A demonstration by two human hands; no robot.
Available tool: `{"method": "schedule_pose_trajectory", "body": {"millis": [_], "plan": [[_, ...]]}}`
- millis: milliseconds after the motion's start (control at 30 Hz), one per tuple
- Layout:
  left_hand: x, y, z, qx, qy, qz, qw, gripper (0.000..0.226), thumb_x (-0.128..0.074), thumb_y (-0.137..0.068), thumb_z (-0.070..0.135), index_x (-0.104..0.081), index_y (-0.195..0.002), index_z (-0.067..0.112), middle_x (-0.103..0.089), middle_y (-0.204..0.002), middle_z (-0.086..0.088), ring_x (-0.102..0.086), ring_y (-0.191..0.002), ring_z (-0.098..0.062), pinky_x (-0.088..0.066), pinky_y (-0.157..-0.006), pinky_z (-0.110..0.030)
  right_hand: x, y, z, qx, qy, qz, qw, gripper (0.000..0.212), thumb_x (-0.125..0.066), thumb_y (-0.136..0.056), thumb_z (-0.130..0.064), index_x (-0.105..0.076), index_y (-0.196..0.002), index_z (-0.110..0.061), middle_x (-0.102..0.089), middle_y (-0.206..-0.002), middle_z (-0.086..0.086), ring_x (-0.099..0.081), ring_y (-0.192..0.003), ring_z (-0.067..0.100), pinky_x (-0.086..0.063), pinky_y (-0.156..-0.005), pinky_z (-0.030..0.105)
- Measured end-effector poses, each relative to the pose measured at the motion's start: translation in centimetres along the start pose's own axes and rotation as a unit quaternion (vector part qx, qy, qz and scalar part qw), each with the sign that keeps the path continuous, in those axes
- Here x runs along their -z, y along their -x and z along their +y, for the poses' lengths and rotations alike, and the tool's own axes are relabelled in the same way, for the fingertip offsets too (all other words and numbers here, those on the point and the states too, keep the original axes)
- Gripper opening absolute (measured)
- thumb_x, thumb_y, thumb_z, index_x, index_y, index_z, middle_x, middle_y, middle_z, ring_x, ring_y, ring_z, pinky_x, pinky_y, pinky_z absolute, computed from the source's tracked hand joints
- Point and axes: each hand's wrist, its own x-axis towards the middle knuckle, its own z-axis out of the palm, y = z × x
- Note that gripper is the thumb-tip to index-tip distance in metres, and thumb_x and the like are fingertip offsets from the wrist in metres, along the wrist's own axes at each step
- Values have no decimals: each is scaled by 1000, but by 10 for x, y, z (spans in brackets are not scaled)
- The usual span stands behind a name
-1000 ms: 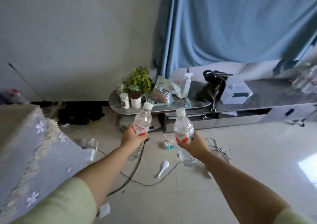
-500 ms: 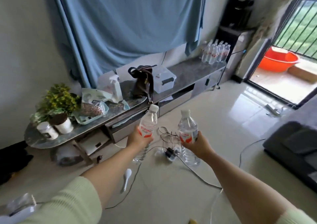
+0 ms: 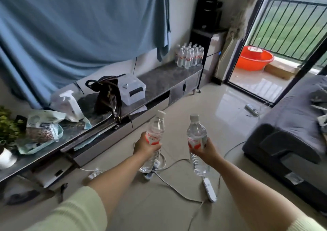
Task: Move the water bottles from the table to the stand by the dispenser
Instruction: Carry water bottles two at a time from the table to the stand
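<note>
Two water bottles carried upright at frame centre
Left hand (image 3: 146,146) grips the left water bottle (image 3: 154,137), right hand (image 3: 206,150) grips the right water bottle (image 3: 196,138); more bottles (image 3: 190,56) cluster on the counter (image 3: 159,78) beside the black dispenser (image 3: 207,14), upper right

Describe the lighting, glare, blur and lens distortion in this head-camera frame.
Head view: daylight enters through the balcony door at right and glares off the floor tiles in front of it; the wide lens bends the stand and curtain lines; the left edge around the plant is soft; both held bottles, left and right, look sharp.
</note>
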Motion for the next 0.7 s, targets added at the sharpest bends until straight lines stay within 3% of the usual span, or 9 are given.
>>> {"method": "schedule_pose_trajectory", "body": {"millis": [133,400,567,700], "plan": [[-40,-30,25,-1,-16,-23,1000,56,-83,-67,33,-53,-113,20,-65,-100,3,-60,-90,-19,-40,-74,-23,25,-34,10,-17,22,10,1000,55,-81,-69,-44,-61,-113,-16,-71,-100,4,-66,-91,21,-46,-74,26],[-81,-148,62,-21,-29,-57,998,54,-82,-68,32,-54,-112,18,-67,-104,-2,-63,-92,-21,-48,-79,-28,49,-134,11,-44,-5,33,998,58,-82,-69,-40,-59,-117,-17,-70,-105,2,-64,-94,19,-44,-76,25],[-96,-227,99,-19,-33,-70,997,53,-82,-67,35,-54,-109,21,-67,-101,-1,-63,-91,-22,-46,-76,-27,75,-203,-7,-58,-18,68,996,54,-82,-69,-40,-56,-113,-22,-67,-100,-1,-58,-85,15,-40,-74,25],[-106,-295,134,-28,-41,-75,996,54,-83,-67,31,-54,-111,21,-67,-103,-1,-63,-93,-22,-44,-77,-25,89,-261,-21,-65,-40,73,994,51,-80,-71,-41,-57,-112,-24,-68,-98,-3,-63,-90,18,-46,-76,29]]}}
